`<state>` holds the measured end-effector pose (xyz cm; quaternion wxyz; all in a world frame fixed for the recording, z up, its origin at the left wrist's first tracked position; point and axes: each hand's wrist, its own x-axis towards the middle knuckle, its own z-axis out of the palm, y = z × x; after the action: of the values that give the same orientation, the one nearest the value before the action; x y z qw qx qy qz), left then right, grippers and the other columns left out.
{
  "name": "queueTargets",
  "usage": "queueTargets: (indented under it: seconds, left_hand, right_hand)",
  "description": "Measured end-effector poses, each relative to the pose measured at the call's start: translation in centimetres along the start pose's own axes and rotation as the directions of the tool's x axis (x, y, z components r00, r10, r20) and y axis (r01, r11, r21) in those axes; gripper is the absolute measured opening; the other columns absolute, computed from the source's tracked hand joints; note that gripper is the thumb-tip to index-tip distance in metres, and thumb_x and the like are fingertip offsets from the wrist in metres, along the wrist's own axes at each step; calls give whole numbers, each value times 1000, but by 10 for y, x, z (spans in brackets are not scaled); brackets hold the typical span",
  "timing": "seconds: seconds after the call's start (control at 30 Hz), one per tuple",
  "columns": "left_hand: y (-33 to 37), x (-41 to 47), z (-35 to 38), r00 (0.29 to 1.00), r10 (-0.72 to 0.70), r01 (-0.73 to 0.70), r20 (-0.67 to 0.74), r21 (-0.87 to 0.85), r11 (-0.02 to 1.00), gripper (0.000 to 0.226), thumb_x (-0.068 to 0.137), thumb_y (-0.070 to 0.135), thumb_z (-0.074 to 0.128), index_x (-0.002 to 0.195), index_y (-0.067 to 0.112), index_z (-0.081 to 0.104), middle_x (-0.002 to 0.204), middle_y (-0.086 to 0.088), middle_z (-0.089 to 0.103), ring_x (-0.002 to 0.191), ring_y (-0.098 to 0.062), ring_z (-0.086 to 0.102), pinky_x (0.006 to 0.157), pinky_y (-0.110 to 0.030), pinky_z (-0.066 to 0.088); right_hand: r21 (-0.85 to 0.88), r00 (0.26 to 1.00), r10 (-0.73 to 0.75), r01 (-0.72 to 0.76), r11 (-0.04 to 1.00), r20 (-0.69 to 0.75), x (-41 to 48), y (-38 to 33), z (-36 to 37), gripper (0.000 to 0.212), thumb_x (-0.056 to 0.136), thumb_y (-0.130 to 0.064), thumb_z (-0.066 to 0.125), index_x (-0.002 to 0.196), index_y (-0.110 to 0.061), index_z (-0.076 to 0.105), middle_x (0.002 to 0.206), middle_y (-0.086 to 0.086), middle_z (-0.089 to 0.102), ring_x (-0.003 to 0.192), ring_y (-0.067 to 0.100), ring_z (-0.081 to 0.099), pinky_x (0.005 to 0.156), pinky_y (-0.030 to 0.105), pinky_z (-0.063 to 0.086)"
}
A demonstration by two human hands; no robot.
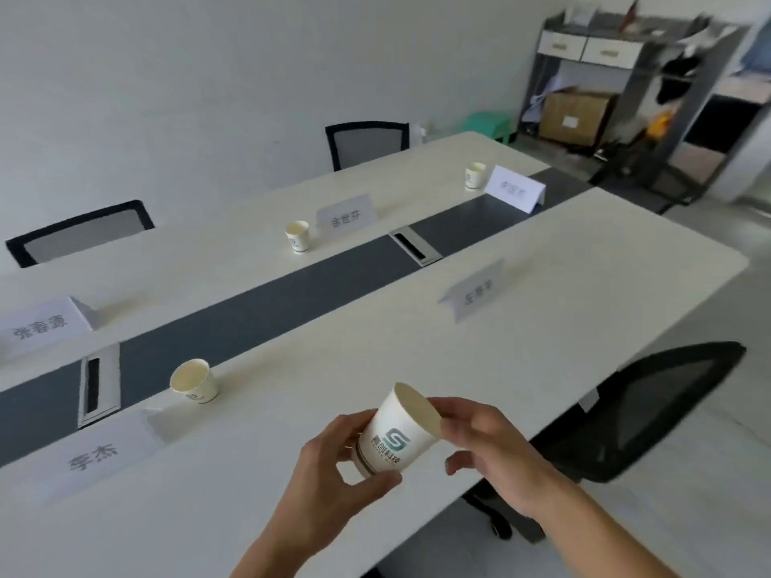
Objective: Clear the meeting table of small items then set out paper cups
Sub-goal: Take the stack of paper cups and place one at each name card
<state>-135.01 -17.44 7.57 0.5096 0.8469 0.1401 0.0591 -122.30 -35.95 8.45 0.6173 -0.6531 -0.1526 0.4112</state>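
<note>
Both hands hold a white paper cup (396, 435) with a green logo, tilted with its mouth up and to the right, above the near side of the meeting table (542, 327). It looks like a short stack of nested cups. My left hand (333, 465) grips the base. My right hand (479, 440) pinches the rim. Three more paper cups stand on the table: one near left (195, 381), one mid-table on the far side (298, 235), one far right (474, 175).
Name cards stand by the seats: near left (94, 454), left (39, 327), middle far (344, 216), far right (515, 189), near right (475, 292). A black chair (651, 410) sits at my right, two chairs across. Shelving with boxes fills the far corner.
</note>
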Motion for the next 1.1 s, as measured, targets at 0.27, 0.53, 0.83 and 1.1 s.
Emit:
queueTargets:
  seconds: [0.27,0.53,0.83,1.1]
  left_hand:
    - [74,24,130,901,177,-202,395,20,979,52,71,36,77,120,45,59,111,24,62,102,-4,62,83,-17,50]
    - [121,123,230,835,69,-98,545,24,995,25,84,28,73,107,34,66,97,4,72,90,-5,67,78,-20,54]
    - [219,228,353,718,22,21,695,-54,998,19,91,21,65,110,25,66,96,-3,76,89,-13,72,81,-29,55]
    - [278,277,491,730,16,33,683,-58,998,17,91,12,64,107,15,68,89,-8,77,86,-22,73,83,-41,56]
  right_hand:
    - [144,870,-36,122,982,-492,-116,35,-100,74,44,-36,82,112,-16,60,103,9,70,92,16,70,71,25,56]
    - [135,460,17,226,965,-888,-196,54,-234,76,43,-40,86,113,-25,61,104,1,70,98,20,66,83,39,55]
    - [53,50,45,150,987,-998,-279,76,-351,47,78,-7,76,117,-24,57,109,-2,66,100,15,62,73,28,48]
    - [68,-56,76,136,988,-996,-320,105,-487,50,78,-8,77,120,-22,54,110,-3,64,99,10,60,70,23,46]
